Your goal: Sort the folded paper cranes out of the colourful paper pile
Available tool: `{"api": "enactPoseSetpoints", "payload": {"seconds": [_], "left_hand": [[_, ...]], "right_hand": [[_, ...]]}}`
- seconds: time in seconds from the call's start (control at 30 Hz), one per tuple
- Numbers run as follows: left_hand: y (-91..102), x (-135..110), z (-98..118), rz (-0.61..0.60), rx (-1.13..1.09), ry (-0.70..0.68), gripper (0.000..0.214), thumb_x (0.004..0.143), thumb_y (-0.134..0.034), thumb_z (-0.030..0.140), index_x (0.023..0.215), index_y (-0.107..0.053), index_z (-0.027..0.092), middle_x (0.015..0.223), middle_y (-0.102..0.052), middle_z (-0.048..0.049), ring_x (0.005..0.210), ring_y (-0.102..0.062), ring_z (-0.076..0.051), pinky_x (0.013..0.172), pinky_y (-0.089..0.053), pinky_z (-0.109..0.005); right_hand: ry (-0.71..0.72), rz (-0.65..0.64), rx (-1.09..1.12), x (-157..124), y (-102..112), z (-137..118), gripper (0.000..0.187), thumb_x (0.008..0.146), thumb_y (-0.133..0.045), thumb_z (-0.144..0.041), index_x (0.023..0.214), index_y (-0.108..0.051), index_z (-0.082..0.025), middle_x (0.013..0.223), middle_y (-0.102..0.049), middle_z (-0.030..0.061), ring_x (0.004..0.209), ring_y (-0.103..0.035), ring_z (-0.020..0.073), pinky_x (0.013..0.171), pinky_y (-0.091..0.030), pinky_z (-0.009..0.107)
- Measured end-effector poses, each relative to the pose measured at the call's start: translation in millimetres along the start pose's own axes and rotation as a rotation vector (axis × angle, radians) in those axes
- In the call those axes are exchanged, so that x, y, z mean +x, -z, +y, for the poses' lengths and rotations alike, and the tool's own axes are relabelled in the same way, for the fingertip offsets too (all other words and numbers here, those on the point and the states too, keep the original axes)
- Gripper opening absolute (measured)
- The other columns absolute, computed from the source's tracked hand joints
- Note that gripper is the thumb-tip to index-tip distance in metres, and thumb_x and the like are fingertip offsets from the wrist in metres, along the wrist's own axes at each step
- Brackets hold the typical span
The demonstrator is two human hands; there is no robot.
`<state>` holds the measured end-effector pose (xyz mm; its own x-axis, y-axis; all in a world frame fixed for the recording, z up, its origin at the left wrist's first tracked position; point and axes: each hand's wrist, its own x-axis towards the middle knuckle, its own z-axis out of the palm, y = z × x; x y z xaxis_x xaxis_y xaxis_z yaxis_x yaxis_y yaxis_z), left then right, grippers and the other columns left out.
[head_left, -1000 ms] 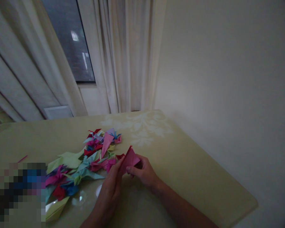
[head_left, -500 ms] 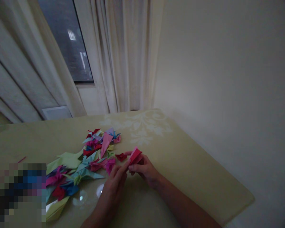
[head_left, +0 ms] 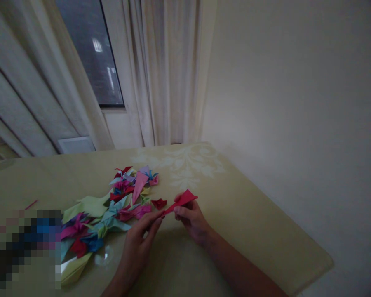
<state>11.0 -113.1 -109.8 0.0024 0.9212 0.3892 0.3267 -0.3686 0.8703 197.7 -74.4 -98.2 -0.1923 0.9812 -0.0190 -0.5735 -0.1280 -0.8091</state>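
A folded piece of red paper [head_left: 185, 198] is held between my two hands above the table. My left hand [head_left: 142, 235] pinches its narrow, pointed end between thumb and fingers. My right hand [head_left: 190, 218] grips it nearer the wide end, thumb on the near side; some of its fingers are hidden behind the paper. Just beyond my left fingertips lies a small dark red folded paper piece [head_left: 159, 203]. To the left spreads a pile of folded paper pieces [head_left: 117, 206] in pink, light green, pale blue, purple, red and yellow.
The pale yellow-green table [head_left: 250, 227] has a white floral pattern [head_left: 185, 161] near its far corner. A thin red stick-like thing [head_left: 31, 204] lies at the left. Pixelation hides the lower left. Curtains [head_left: 173, 74], a window [head_left: 89, 49] and a wall [head_left: 290, 103] stand behind.
My hands have moved apart a little, the left one down the paper to its pointed end. The red paper has turned from steep to flatter, its wide end shifting right.
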Motion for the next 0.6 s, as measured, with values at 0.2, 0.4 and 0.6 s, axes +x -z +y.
{"api": "enactPoseSetpoints", "payload": {"seconds": [0.2, 0.4, 0.6], "left_hand": [[4.7, 1.7, -2.0, 0.075, -0.032, 0.144, 0.036, 0.082, -0.078, 0.055, 0.095, -0.085, 0.022, 0.091, -0.083, -0.0071, 0.079, -0.078, -0.024, 0.069, -0.062, -0.028], [6.4, 3.7, -0.4, 0.076, -0.079, 0.194, 0.039, 0.08, -0.079, 0.057, 0.095, -0.085, 0.022, 0.095, -0.084, -0.0086, 0.077, -0.076, -0.022, 0.07, -0.062, -0.028], [5.6, 5.1, 9.1, 0.115, -0.146, 0.245, 0.048, 0.082, -0.077, 0.06, 0.104, -0.082, 0.018, 0.081, -0.08, -0.0068, 0.058, -0.06, -0.014, 0.055, -0.054, -0.023]], "right_hand": [[0.028, -0.046, 0.051, 2.1, 2.8, 0.5, 0.04, 0.065, -0.093, -0.025, 0.098, -0.071, -0.019, 0.067, -0.063, -0.005, 0.06, -0.052, 0.0094, 0.06, -0.038, 0.024], [-0.001, -0.022, 0.071, 4.7, 3.8, 4.1, 0.037, 0.065, -0.095, -0.029, 0.091, -0.07, -0.019, 0.065, -0.062, -0.0047, 0.058, -0.053, 0.0095, 0.058, -0.039, 0.024], [0.042, 0.019, 0.105, 6.4, 5.5, -1.4, 0.034, 0.066, -0.092, -0.027, 0.092, -0.072, -0.02, 0.065, -0.061, -0.0055, 0.056, -0.052, 0.0087, 0.057, -0.038, 0.022]]}}
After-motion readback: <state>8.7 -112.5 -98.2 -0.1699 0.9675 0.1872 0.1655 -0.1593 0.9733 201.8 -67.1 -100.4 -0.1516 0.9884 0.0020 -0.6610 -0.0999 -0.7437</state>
